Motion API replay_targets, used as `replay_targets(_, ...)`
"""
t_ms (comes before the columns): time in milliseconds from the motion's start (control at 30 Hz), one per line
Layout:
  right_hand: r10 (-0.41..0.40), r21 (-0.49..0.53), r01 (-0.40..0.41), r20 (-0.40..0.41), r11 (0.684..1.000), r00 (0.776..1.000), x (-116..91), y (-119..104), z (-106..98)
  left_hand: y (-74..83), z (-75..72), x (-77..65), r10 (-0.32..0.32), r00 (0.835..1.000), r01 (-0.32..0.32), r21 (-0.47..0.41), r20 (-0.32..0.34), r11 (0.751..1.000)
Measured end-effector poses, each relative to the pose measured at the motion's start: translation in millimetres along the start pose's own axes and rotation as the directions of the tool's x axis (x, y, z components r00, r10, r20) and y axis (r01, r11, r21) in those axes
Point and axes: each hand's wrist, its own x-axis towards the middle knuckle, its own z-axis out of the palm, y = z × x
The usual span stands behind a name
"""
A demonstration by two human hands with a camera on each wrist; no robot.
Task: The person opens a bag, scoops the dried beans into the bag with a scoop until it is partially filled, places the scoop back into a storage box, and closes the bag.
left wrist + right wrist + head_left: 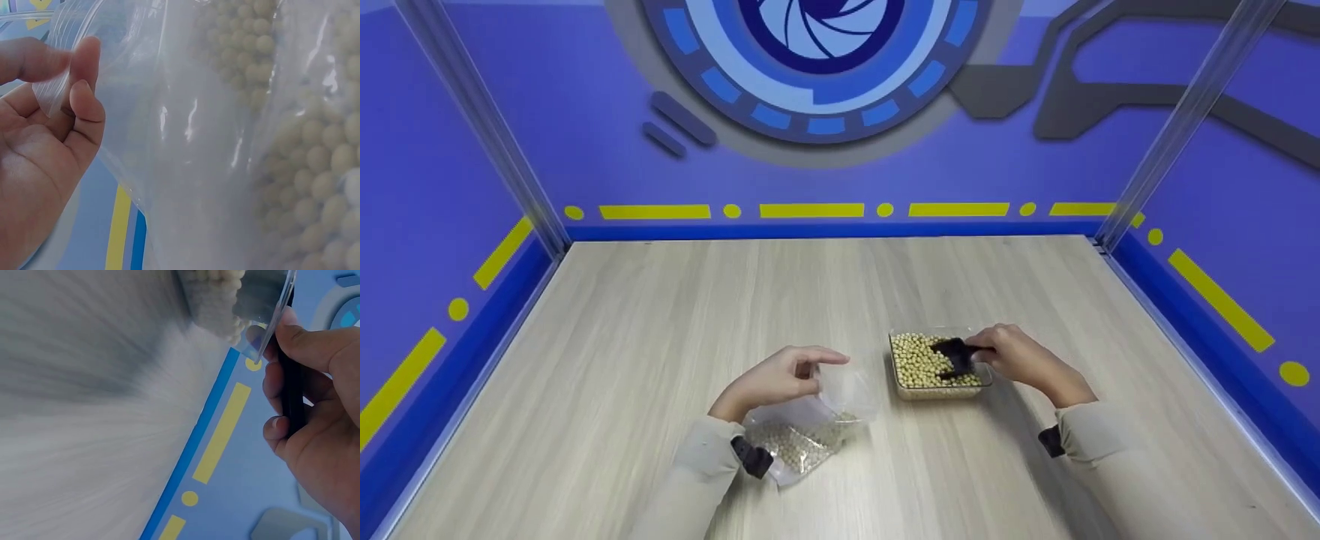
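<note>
My left hand (780, 381) pinches the top edge of a clear zip bag (191, 185), thumb and fingers closed on the plastic near its seal. Pale round beans (315, 185) fill the lower part of the bag, which lies on the table in the head view. To the right stands a clear rectangular container (941, 393) of the same kind of beans (915, 360). My right hand (1020, 356) grips the handle of a black scoop (958, 355), its blade down among the beans. In the right wrist view, fingers wrap round the black handle (292, 391) beside the container's rim.
The work surface is a light wood-grain table (697, 300). Blue panels with yellow marks (810, 211) enclose it at the back and both sides, with metal posts (510, 135) at the corners. A black wrist strap (751, 456) sits over the left sleeve.
</note>
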Motion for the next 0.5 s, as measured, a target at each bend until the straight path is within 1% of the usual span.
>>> replay_targets(67, 0.026, 0.026, -0.027, 0.02, 0.999, 0.999, 0.7, -0.4, 1.7, -7.6, 0.0, 2.0, -0.003, 1.0, 0.003, -0.007, 0.002, 1.0)
replay_targets(167, 0.096, 0.076, -0.101, 0.067, 0.992, 0.993, 1.3, -1.6, 4.3, 3.0, -0.8, -1.3, -0.005, 1.0, 0.005, -0.018, 0.005, 1.0)
replay_targets(267, 0.162, 0.125, -0.174, 0.102, 0.977, 0.981, 0.7, -3.4, 7.5, 16.7, -0.3, -5.1, -0.007, 1.0, 0.007, -0.023, -0.001, 1.0)
replay_targets(300, 0.17, 0.129, -0.183, 0.106, 0.975, 0.98, 0.4, -3.7, 8.3, 20.5, -0.2, -6.3, -0.006, 1.0, 0.006, -0.024, -0.003, 1.0)
replay_targets(367, 0.172, 0.129, -0.184, 0.103, 0.974, 0.98, -0.5, -3.6, 10.4, 18.4, 0.5, -5.9, -0.005, 1.0, 0.005, -0.022, -0.007, 1.0)
replay_targets(500, 0.14, 0.101, -0.148, 0.079, 0.984, 0.987, -1.3, -3.3, 14.3, 17.2, 0.8, -6.1, -0.007, 1.0, 0.007, -0.014, -0.012, 1.0)
